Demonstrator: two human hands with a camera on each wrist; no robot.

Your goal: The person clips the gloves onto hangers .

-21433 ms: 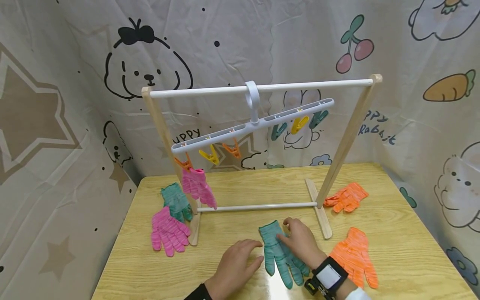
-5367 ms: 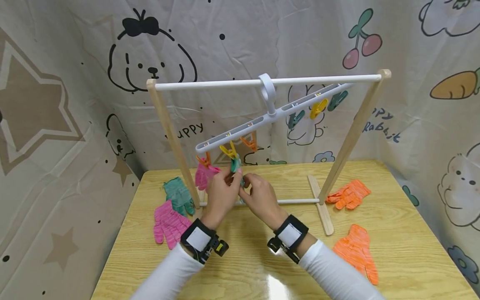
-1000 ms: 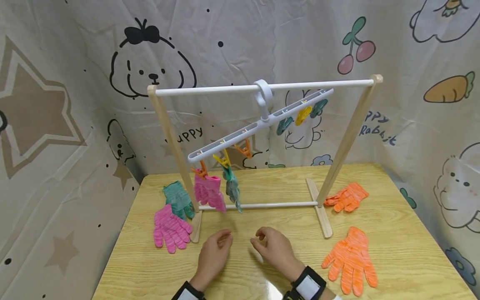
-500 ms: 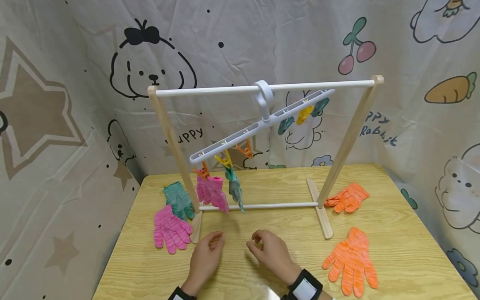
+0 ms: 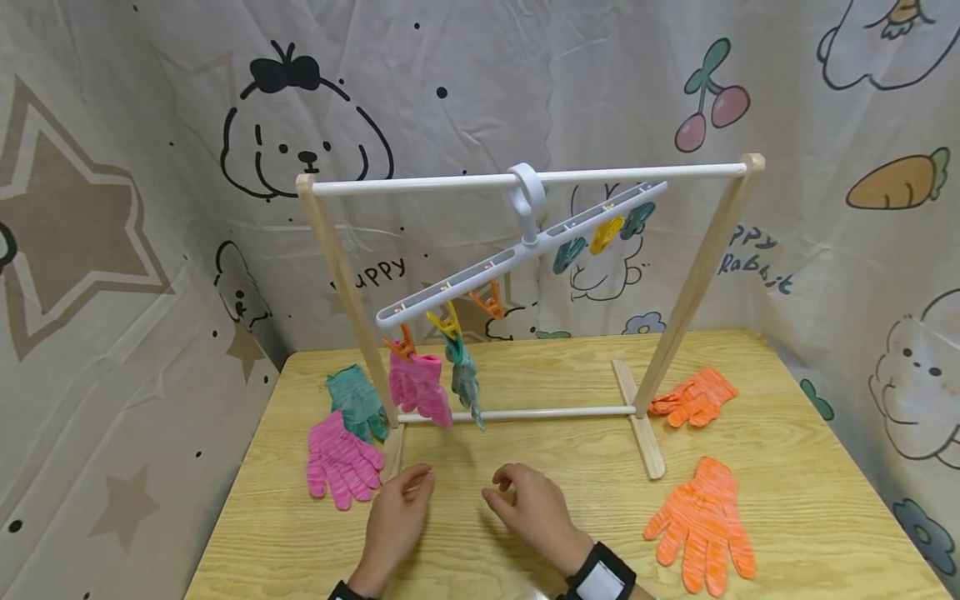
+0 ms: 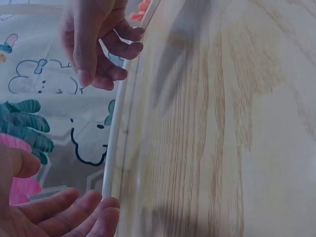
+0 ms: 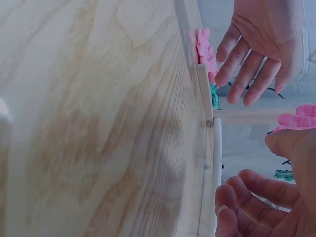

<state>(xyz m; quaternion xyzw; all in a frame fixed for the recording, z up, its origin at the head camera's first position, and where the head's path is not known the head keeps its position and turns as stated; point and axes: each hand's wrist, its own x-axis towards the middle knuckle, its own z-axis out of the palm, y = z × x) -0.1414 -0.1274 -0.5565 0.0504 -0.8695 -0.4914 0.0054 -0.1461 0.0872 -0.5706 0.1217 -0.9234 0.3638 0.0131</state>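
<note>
1. Floating above the table (image 5: 555, 375), our left hand (image 5: 397, 512) and right hand (image 5: 538, 512) are both released, apart, fingers loosely bent.
2. Beyond them, we see a pink hung glove (image 5: 422, 392) in an orange clip (image 5: 401, 343) and, beside it, a green hung glove (image 5: 466, 385) in a yellow clip (image 5: 446, 323).
3. Both clips dangle from the hanger (image 5: 450, 288), hooked on the top bar (image 5: 637, 175) of the rack (image 5: 697, 283).
4. At the rack's left, a pink flat glove (image 5: 341, 462) touches a green flat glove (image 5: 356, 398); at its right we find a rear orange glove (image 5: 697, 398) and a front orange glove (image 5: 703, 529).
5. Streaky pale grain covers the table, with glare (image 7: 4, 109) on it.
6. Around us hangs creased whitish cloth (image 5: 510, 83), printed with cherries (image 5: 729, 107), a carrot (image 5: 896, 182) and stars (image 5: 71, 242).
</note>
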